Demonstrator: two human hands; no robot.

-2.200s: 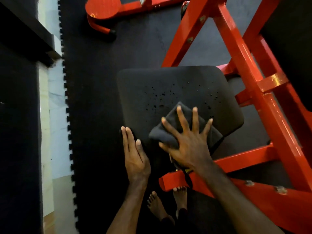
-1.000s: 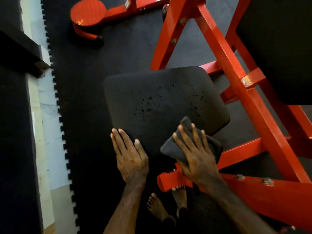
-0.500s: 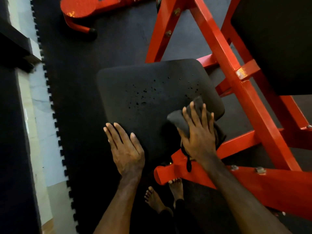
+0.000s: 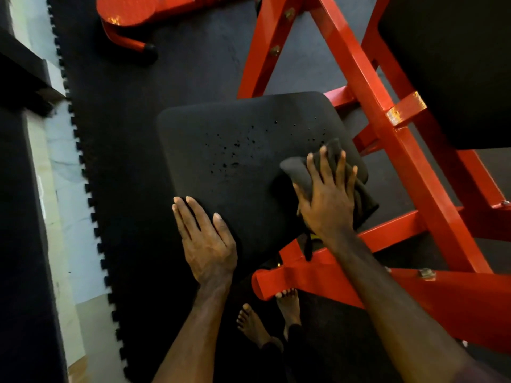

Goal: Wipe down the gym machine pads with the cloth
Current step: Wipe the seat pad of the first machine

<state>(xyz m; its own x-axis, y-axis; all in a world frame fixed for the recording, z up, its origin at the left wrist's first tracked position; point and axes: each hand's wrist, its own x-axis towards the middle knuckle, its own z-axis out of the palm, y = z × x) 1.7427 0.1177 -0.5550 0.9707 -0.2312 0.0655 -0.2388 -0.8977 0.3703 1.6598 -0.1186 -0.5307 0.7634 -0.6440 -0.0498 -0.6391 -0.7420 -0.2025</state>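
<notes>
the dark cloth (image 4: 297, 171) is mostly hidden under the right hand (image 4: 327, 201), whose straight, spread fingers press it flat on the right edge of the black seat pad (image 4: 243, 161). dark droplets speckle the pad's middle. the left hand (image 4: 207, 241) lies flat on the pad's near left edge, holding nothing. the second pad (image 4: 453, 67) is cut off top right. red frame (image 4: 392, 128), black rubber floor mat (image 4: 132, 134).

Cloth (image 4: 300, 172) on seat pad's (image 4: 243, 150) right edge; frame (image 4: 387, 128) further right.
</notes>
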